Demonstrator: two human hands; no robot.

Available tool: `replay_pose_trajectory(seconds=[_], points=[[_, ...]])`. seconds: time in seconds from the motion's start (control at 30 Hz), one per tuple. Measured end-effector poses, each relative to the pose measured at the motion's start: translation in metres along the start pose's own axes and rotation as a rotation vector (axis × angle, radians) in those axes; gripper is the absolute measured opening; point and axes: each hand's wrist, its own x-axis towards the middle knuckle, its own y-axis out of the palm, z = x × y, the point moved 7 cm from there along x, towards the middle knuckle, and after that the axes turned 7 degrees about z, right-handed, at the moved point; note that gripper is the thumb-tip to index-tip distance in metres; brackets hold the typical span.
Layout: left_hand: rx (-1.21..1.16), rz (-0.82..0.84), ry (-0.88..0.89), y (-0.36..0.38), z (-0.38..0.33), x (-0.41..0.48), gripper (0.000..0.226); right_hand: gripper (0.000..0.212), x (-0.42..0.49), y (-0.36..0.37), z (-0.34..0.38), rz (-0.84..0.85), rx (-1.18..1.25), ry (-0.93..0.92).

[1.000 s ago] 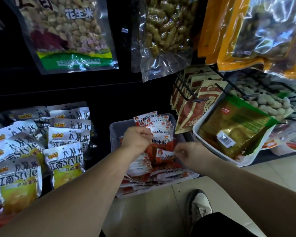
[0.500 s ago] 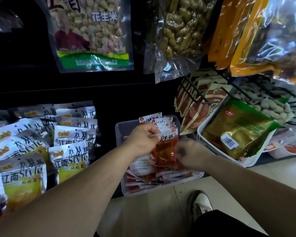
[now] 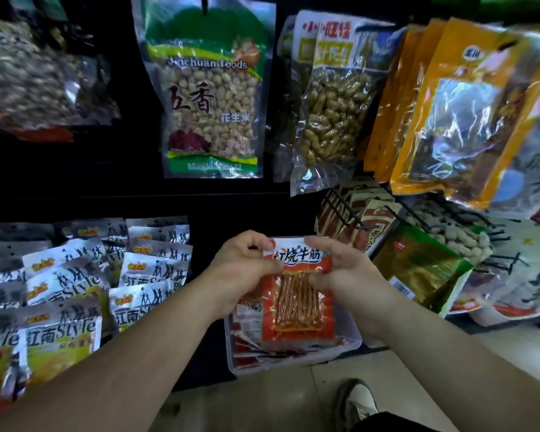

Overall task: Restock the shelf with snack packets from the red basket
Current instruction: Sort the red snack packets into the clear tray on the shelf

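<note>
- Raised since half a second ago: red packet [image 3: 296, 294], now above the clear tub [image 3: 293, 361].
- My left hand [image 3: 247, 269] and right hand [image 3: 345, 271] pinch its upper corners.
- Long axis upright; both hands equally near.

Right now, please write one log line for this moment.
left hand: holds red packet | right hand: holds red packet | clear bin: more packets inside
</note>
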Motion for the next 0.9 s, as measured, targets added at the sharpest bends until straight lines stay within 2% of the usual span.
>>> replay_pose_trajectory(seconds=[0.13, 0.23, 0.3, 0.4, 0.47, 0.53, 0.63, 0.7, 0.8, 0.9], points=[[-0.012, 0.17, 0.052, 0.006, -0.012, -0.015, 0.047, 0.07, -0.017, 0.003, 0.01, 0.097, 0.14, 0.031], [-0.046, 0.282, 0.073, 0.01, -0.02, -0.019, 0.064, 0.068, -0.017, -0.006, 0.015, 0.015, 0.285, -0.004], [-0.016, 0.319, 0.084, 0.016, -0.022, -0.019, 0.066, 0.065, -0.013, -0.011, 0.019, -0.057, 0.317, -0.057], [0.084, 0.233, 0.133, 0.019, -0.026, -0.013, 0.055, 0.071, -0.008, -0.018, 0.023, -0.099, 0.306, -0.147], [0.086, 0.156, 0.169, 0.017, -0.03, -0.008, 0.051, 0.075, -0.005, -0.012, 0.02, 0.007, 0.254, -0.111], [0.038, 0.147, 0.184, 0.016, -0.031, -0.003, 0.053, 0.072, -0.004, -0.009, 0.012, 0.096, 0.233, -0.048], [0.09, 0.259, 0.146, 0.028, -0.028, -0.005, 0.07, 0.07, -0.005, -0.019, 0.008, -0.012, 0.2, -0.062], [0.091, 0.246, 0.125, 0.033, -0.024, -0.007, 0.072, 0.075, -0.006, -0.024, 0.012, -0.053, 0.213, -0.125], [0.038, 0.137, 0.119, 0.03, -0.027, -0.007, 0.07, 0.084, -0.008, -0.017, 0.017, 0.073, 0.177, -0.191], [0.036, 0.143, 0.144, 0.027, -0.029, -0.007, 0.073, 0.08, -0.009, -0.011, 0.015, 0.165, 0.097, -0.197]])
